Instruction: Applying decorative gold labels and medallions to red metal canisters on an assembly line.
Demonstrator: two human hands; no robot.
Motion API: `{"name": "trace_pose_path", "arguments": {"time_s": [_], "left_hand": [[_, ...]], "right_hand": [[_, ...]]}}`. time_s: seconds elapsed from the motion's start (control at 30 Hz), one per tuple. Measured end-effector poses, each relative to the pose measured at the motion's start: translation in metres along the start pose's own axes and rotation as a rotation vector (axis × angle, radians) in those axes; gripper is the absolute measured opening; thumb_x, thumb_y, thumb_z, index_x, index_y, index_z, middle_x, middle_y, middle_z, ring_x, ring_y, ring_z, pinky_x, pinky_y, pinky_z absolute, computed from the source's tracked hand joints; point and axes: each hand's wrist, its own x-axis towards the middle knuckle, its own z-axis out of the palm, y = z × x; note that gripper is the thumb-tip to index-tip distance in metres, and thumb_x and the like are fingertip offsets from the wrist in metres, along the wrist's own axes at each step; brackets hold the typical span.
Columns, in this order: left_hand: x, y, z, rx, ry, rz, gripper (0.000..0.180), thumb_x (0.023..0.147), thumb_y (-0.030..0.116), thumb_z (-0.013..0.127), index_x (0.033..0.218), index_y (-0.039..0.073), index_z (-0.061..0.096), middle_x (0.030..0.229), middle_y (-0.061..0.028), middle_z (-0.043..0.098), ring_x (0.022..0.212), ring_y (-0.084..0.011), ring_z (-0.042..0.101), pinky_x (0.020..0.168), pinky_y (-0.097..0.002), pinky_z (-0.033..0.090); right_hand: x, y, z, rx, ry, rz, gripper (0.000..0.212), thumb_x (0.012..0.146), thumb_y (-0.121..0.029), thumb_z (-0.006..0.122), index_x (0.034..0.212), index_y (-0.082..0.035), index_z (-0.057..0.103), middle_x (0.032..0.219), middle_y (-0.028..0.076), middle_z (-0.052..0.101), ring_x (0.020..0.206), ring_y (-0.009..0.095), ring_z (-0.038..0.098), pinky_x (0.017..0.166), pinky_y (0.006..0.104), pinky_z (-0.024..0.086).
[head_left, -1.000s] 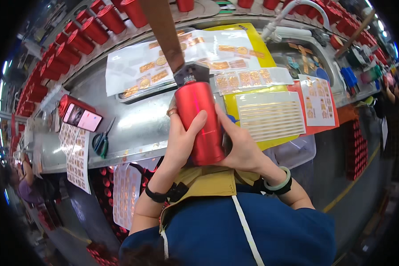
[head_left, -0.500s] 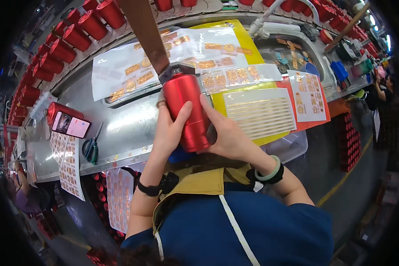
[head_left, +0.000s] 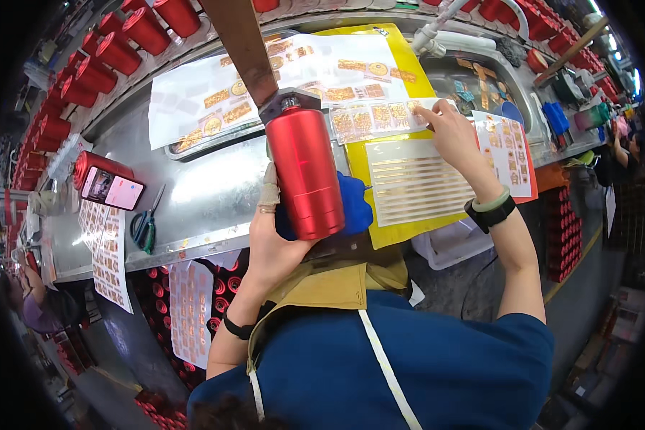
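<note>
A glossy red metal canister (head_left: 307, 172) stands tilted in front of me, its neck against a dark holder (head_left: 288, 102) at the lower end of a brown bar. My left hand (head_left: 274, 247) is wrapped around the canister's lower left side, with a wrap on one finger. Farther right, my right hand (head_left: 451, 132) has its fingertips bent together at the right end of a narrow sheet of gold decals (head_left: 369, 123). Whether a single decal is between those fingers is too small to tell. Below that sheet lies another with pale gold stripes (head_left: 416, 183). Blue cloth (head_left: 355, 204) shows behind the canister.
A yellow board (head_left: 390, 233) lies under the sheets, beside a sink basin (head_left: 509, 72). At the left are a phone (head_left: 112, 188) leaning on a red canister, scissors (head_left: 147, 226) and hanging decal sheets (head_left: 110, 261). Rows of red canisters (head_left: 118, 54) line the back.
My right hand has left the canister and moved right to the gold decal sheet. My left hand still holds the canister, now lower on its side.
</note>
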Motion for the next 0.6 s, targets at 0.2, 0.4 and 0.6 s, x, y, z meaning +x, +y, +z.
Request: {"name": "trace_pose_path", "arguments": {"time_s": [0.2, 0.4, 0.6], "left_hand": [[0.004, 0.003, -0.007, -0.003, -0.098, -0.036, 0.116, 0.076, 0.017, 0.091, 0.164, -0.002, 0.017, 0.158, -0.0263, 0.043, 0.144, -0.0352, 0.048, 0.117, -0.0417, 0.039], [0.003, -0.004, -0.004, -0.008, -0.1, -0.01, 0.115, 0.079, 0.016, 0.089, 0.164, -0.003, 0.014, 0.159, -0.0283, 0.04, 0.144, -0.0393, 0.047, 0.117, -0.0421, 0.038], [0.003, -0.003, -0.006, 0.076, -0.111, -0.022, 0.122, 0.076, 0.016, 0.092, 0.165, -0.002, 0.012, 0.156, -0.0229, 0.047, 0.141, -0.0319, 0.051, 0.116, -0.0397, 0.039]], "right_hand": [[-0.006, 0.034, 0.019, -0.081, 0.016, 0.036, 0.041, 0.089, -0.003, 0.06, 0.127, -0.018, 0.071, 0.107, 0.012, 0.062, 0.095, 0.033, 0.069, 0.077, 0.0442, 0.057], [-0.007, 0.012, 0.002, -0.017, 0.085, 0.037, 0.013, 0.09, -0.013, 0.067, 0.099, -0.007, 0.074, 0.101, 0.013, 0.065, 0.093, 0.034, 0.069, 0.08, 0.0437, 0.056], [-0.012, -0.051, -0.01, 0.331, -0.179, 0.018, 0.034, 0.083, -0.03, 0.083, 0.101, -0.005, 0.068, 0.102, 0.013, 0.066, 0.095, 0.036, 0.067, 0.083, 0.0445, 0.053]]}}
